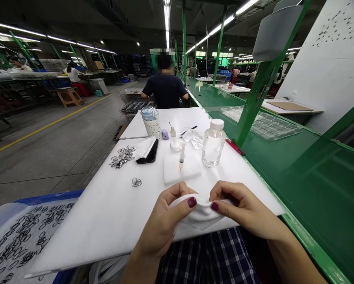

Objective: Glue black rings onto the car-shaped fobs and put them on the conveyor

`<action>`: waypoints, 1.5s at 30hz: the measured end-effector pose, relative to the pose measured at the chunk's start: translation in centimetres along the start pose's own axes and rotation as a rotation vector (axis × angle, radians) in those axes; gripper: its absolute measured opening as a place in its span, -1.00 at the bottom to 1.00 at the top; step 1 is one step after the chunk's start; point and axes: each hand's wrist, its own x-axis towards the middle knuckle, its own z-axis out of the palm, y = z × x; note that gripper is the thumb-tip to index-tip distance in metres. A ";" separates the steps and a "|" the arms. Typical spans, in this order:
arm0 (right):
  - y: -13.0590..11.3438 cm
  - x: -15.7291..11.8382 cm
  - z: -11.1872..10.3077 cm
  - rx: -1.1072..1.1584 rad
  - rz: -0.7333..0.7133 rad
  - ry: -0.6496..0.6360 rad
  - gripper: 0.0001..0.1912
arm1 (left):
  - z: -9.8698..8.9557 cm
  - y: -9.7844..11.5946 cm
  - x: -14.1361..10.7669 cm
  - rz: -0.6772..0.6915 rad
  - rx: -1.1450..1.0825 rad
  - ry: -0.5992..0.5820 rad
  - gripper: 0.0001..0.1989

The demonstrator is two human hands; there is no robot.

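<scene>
Left hand and right hand pinch what seems a white cloth.

Concrete floor, green workbenches, overhead strip lights

There was one left hand, one right hand, one cloth, one syringe, one bottle and one phone.

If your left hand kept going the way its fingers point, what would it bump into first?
The left hand is already touching the white cloth, pinching it, so that comes first. Just past the cloth, it would probably meet the right hand, though depth is hard to judge here.
</scene>
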 end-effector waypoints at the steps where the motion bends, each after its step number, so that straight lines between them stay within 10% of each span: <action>1: 0.2 0.0 0.0 0.017 0.002 -0.023 -0.80 | 0.0 0.1 -0.1 0.010 0.011 0.006 -0.65; 7: 1.1 0.5 1.4 0.237 0.006 -0.126 -0.77 | 0.5 1.0 -0.3 0.041 0.086 0.011 -0.66; 13: 1.3 1.2 2.1 0.324 -0.192 0.034 -0.81 | 0.0 1.5 -0.7 0.026 0.154 0.004 -0.75; 37: 2.7 1.1 3.7 0.428 0.138 -0.022 -0.60 | -0.9 0.7 -0.5 0.027 0.054 0.055 -0.81; 41: 3.6 0.6 3.3 0.480 0.232 0.180 -0.58 | -1.7 0.5 -0.4 0.077 0.164 0.198 -0.79; 45: 2.9 0.4 0.2 0.403 -0.012 0.840 -0.77 | -3.6 -0.1 -0.5 0.096 0.612 0.366 -0.83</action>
